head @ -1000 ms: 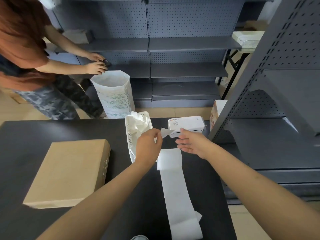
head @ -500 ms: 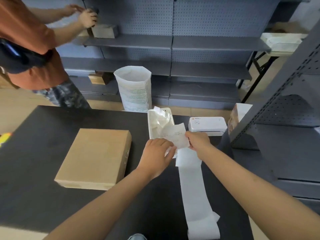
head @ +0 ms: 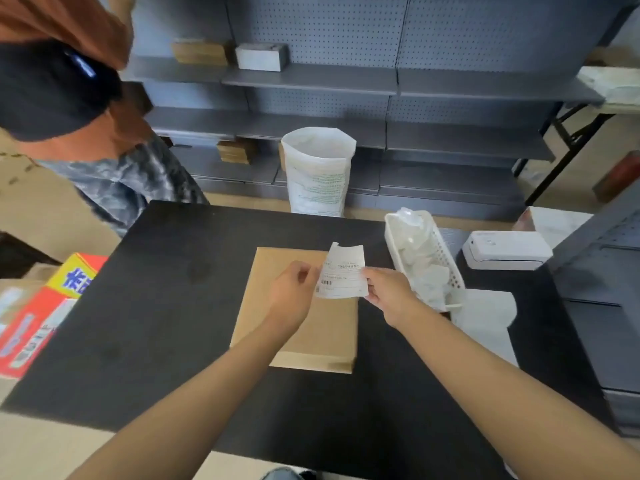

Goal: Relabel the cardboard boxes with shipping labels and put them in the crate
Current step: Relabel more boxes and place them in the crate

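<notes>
1. Label [head: 343,271]: printed text + barcode lower left, too blurred to read; torn top edge. Held in air above far right part of box [head: 304,306].
2. L hand [head: 294,292]: fingers curled, pinching label's left edge. R hand [head: 388,289]: thumb + fingers clamped on right edge.
3. Count: 1 flat box on black table [head: 156,323], 1 white basket [head: 426,258] w/ crumpled paper, 1 white printer [head: 505,251], 1 backing strip [head: 485,323] at right.
4. Red/yellow carton [head: 45,306] off table's left edge; writing partly seen, not legible.
5. Bare tabletop left of box + near edge. White bag [head: 318,171] beyond far edge, in front of grey shelves [head: 346,77]. Second person [head: 104,168] at far left.
</notes>
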Motion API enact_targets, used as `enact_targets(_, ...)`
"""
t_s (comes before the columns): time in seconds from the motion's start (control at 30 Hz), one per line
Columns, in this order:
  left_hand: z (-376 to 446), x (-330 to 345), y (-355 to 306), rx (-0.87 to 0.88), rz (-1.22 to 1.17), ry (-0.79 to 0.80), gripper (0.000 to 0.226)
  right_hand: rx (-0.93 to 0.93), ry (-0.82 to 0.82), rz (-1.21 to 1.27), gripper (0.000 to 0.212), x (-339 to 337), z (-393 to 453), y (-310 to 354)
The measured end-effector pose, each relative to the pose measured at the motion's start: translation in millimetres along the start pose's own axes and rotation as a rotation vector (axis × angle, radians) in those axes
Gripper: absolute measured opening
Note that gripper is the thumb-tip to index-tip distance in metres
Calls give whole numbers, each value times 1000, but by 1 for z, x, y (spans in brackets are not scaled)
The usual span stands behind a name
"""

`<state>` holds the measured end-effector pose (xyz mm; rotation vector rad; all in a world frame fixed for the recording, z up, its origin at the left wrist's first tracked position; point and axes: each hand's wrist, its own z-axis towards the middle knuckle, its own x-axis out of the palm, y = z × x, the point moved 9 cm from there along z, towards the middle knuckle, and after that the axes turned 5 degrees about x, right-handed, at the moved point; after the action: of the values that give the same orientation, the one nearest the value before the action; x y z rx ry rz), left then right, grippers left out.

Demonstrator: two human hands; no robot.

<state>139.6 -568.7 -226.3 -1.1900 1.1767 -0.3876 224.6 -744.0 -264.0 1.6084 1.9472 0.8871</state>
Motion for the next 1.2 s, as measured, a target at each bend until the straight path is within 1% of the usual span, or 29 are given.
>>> enact_targets(0.1, -4, -27, 24, -43, -49, -24, 37, 35, 8, -22, 28, 35, -1, -19)
enact_targets(0.17, -2, -39, 38, -81, -120, -49, 48, 53, 10, -22, 24, 49, -3, -26)
enact_targets(0.2, 0, -43, 42, -88, -145, -54, 50, 60, 11, -10, 22, 54, -2, -29)
enact_targets(0.23, 3, -45, 45, -89, -153, -54, 48, 65, 10, 8, 20, 58, 0, -30)
enact_targets(0.33, 14, -49, 50, -94, -73, -64, 22, 65, -5, 6, 11, 64, 8, -31)
enact_targets(0.37, 17, -48, 54, -114, -52, -75, 18, 60, -21, -41, 8, 64, 12, -31)
enact_targets(0.4, 18, -47, 59, -138, -39, -84, 18, 48, -42, -112, 10, 63, 16, -31)
enact_targets(0.47, 24, -45, 69, -170, -6, -85, 18, 7, -82, -256, 20, 61, 26, -32)
enact_targets(0.5, 27, -43, 74, -179, 16, -79, 18, -31, -100, -318, 22, 62, 30, -30)
enact_targets(0.57, 32, -39, 82, -199, 57, -65, 19, -133, -150, -463, 17, 62, 34, -23)
enact_targets(0.63, 34, -34, 90, -201, 119, -49, 21, -178, -208, -597, 18, 63, 40, -26)
enact_targets(0.77, 40, -33, 99, -125, 293, -32, 22, -220, -274, -713, 21, 66, 49, -34)
enact_targets(0.87, 47, -30, 113, -137, 331, 1, 21, -279, -340, -847, 25, 69, 55, -37)
enact_targets(1.0, 52, -27, 116, -74, 397, 3, 15, -323, -407, -921, 13, 70, 54, -43)
enact_targets(1.1, 52, -23, 117, 8, 570, 8, 19, -363, -437, -970, 13, 70, 53, -46)
enact_targets(1.13, 50, -22, 115, 33, 644, 2, 23, -378, -461, -981, 14, 70, 50, -45)
enact_targets(1.2, 46, -25, 108, 99, 707, -58, 34, -422, -519, -1008, 29, 70, 43, -40)
